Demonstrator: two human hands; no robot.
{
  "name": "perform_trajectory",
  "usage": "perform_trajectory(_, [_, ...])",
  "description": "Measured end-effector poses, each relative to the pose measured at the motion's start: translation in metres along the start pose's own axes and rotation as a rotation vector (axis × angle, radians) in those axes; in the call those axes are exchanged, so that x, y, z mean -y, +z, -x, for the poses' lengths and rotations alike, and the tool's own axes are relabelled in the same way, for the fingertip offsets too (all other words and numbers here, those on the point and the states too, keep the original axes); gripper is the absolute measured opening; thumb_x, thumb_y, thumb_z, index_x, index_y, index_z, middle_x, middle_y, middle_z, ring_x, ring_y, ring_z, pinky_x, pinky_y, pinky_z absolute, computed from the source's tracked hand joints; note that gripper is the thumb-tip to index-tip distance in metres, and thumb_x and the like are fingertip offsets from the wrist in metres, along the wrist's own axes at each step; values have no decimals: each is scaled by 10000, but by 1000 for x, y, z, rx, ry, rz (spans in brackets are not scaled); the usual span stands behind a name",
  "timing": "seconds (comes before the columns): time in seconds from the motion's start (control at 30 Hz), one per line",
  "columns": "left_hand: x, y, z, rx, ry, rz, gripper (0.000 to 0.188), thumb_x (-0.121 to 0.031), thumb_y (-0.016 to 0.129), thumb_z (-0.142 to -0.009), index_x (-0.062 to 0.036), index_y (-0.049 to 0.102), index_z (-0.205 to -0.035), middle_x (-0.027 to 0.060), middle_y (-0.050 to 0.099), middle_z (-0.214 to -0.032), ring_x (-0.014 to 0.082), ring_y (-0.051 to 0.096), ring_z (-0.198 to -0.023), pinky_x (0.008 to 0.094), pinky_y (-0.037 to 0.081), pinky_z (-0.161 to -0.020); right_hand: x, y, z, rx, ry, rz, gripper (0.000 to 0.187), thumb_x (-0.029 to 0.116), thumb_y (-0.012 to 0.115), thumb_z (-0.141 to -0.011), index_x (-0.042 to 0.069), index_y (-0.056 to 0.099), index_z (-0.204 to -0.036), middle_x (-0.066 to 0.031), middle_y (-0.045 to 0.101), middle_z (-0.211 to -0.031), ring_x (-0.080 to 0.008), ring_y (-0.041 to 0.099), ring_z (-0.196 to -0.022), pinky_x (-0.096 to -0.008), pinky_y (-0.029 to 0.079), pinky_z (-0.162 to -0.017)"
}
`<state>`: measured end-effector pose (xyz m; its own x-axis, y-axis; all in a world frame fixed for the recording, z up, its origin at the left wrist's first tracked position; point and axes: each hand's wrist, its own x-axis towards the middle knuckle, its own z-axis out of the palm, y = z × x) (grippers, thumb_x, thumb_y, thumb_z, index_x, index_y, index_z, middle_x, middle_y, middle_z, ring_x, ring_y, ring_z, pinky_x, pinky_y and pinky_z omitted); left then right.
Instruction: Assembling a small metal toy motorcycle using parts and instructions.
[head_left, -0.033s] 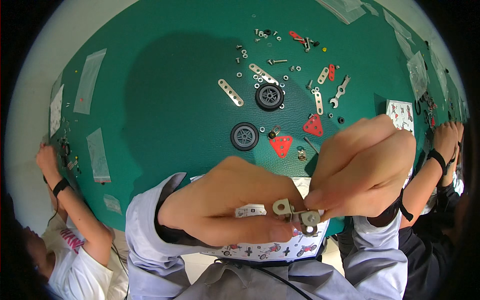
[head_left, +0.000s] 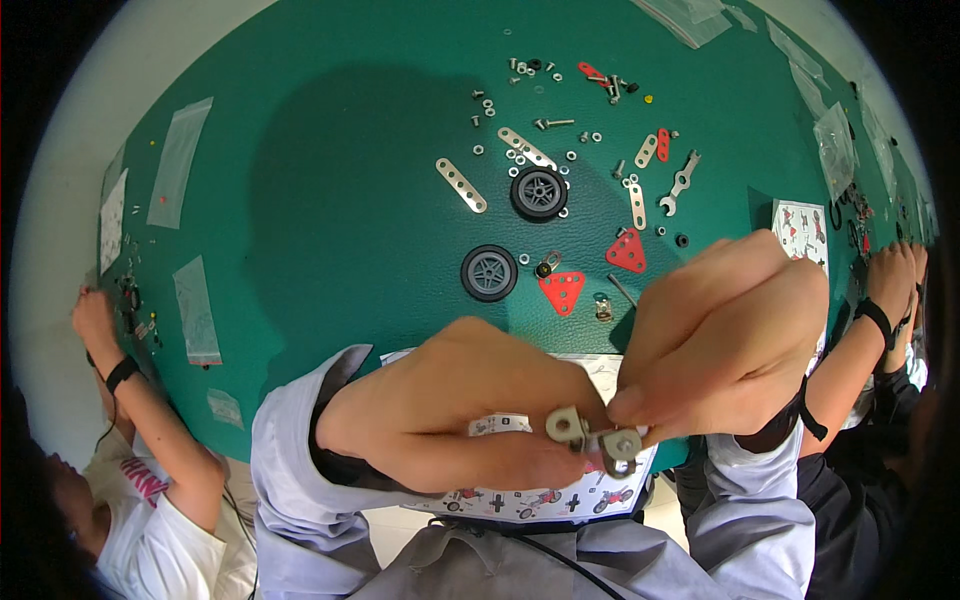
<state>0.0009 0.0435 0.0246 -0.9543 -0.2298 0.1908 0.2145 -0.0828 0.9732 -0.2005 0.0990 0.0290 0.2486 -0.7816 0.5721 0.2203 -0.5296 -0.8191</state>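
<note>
Low over the table, my left hand point(head_left: 455, 405) is closed, its thumb and fingers pinching a small silver metal bracket point(head_left: 566, 423) with round holes. My right hand point(head_left: 728, 340) is closed too, its fingertips at the bracket's right side, where a screw or nut sits in a hole. Whatever else those fingertips hold is hidden. Beneath the hands lies a printed instruction sheet point(head_left: 540, 500) with pictures of model vehicles. Beyond them rest a grey-and-black wheel point(head_left: 489, 273), a second wheel point(head_left: 539, 193) and a red triangular plate point(head_left: 562, 292).
On the green table are a spanner point(head_left: 681, 184), another red triangular plate point(head_left: 627, 250), a perforated strip point(head_left: 461, 186) and several loose screws and nuts. Clear plastic bags point(head_left: 196, 310) lie at the left. One person's arm point(head_left: 150, 400) is at the left, another's point(head_left: 850, 350) at the right.
The bracket has tilted slightly and shifted a little to the right between my fingers. Both hands keep nearly the same place.
</note>
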Motion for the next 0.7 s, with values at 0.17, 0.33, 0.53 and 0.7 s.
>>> perform_trajectory(0.17, [4,0,1,55,-14,179,180,-135,584,-853,19,609,-940,101,645,-792,227,622,-652,297,460,-563,-4,-1,2,68,15,-33,159,54,775,-675,-53,695,-762,-148,628,-634,-166,594,-477,-228,432,-386])
perform_trajectory(0.33, [8,-5,-4,236,64,208,128,-75,614,-812,36,612,-875,120,636,-793,214,633,-672,307,467,-581,-1,7,6,134,119,-160,194,52,786,-663,-69,695,-785,-159,635,-647,-176,606,-486,-230,431,-384])
perform_trajectory(0.53, [4,7,-4,-188,33,206,179,-11,735,-696,46,632,-830,104,648,-764,191,644,-682,276,505,-610,9,-2,3,122,310,-199,196,41,803,-633,-64,696,-759,-150,634,-614,-182,610,-475,-227,418,-381])
perform_trajectory(0.7, [5,5,2,-144,93,305,164,32,752,-667,45,661,-802,113,675,-768,184,658,-688,259,517,-594,7,1,3,210,384,-201,165,65,808,-637,-30,682,-686,-115,639,-613,-167,601,-465,-230,393,-370])
